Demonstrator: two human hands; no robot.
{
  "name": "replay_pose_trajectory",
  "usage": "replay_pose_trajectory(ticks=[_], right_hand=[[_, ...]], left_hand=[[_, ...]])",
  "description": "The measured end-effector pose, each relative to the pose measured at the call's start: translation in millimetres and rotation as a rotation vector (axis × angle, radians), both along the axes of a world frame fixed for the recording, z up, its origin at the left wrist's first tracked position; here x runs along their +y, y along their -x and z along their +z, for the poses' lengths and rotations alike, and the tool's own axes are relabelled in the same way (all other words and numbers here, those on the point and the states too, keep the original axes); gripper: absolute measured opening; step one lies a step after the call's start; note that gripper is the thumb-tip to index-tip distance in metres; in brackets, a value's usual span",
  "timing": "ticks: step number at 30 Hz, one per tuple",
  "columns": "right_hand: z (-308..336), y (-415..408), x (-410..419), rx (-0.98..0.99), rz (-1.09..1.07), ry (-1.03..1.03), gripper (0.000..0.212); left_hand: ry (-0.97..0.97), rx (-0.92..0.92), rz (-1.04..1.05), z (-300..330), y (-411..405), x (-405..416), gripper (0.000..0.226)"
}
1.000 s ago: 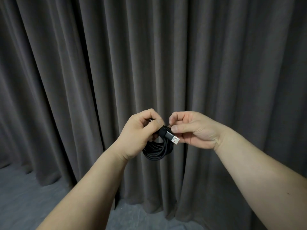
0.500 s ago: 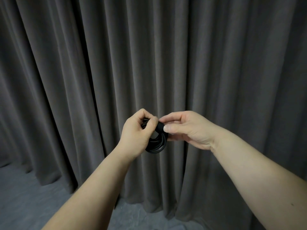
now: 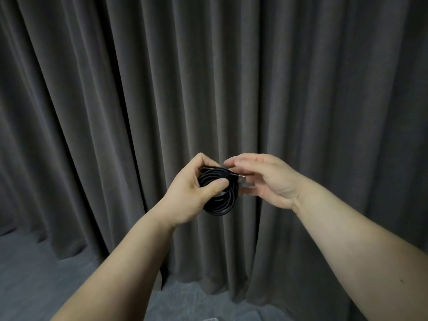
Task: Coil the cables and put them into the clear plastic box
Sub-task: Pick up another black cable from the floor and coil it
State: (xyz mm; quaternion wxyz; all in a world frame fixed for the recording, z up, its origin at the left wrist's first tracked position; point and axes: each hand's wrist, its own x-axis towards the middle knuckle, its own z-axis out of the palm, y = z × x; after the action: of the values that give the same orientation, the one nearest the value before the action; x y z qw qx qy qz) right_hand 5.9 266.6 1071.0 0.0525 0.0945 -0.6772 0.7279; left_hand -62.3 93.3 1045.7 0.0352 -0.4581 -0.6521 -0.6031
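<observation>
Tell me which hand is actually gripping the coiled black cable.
The left hand: its thumb and fingers curl round the coiled black cable. The right hand is blurred beside the plug, its grip unclear.

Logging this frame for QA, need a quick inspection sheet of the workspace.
Surface: grey floor; no table seen.
Job's things: black coiled cable, held in the air; clear box not identifiable.
Clutter: nothing seen.
Hands: left hand grips the coil, thumb across it; right hand blurred beside the USB plug, grip unclear.
Cables: one only, wound in loops.
Surroundings: dark grey curtain behind.
</observation>
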Motion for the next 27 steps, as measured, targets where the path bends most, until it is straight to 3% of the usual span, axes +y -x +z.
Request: replay_pose_trajectory(ticks=[9, 22, 27], right_hand=[[2.2, -3.6, 2.0, -0.051, -0.084, -0.089, 0.038], [2.8, 2.1, 1.6, -0.061, -0.13, -0.282, 0.037], [1.6, 4.6, 0.3, -0.131, -0.135, -0.246, 0.033]], left_hand=[[0.038, 0.088, -0.02, -2.4, -1.0, 4.8, 0.021], [-0.002, 0.082, 0.045, -3.9, -3.5, 6.5, 0.021], [0.001, 0.087, 0.037, -5.4, -5.0, 6.0, 0.021]])
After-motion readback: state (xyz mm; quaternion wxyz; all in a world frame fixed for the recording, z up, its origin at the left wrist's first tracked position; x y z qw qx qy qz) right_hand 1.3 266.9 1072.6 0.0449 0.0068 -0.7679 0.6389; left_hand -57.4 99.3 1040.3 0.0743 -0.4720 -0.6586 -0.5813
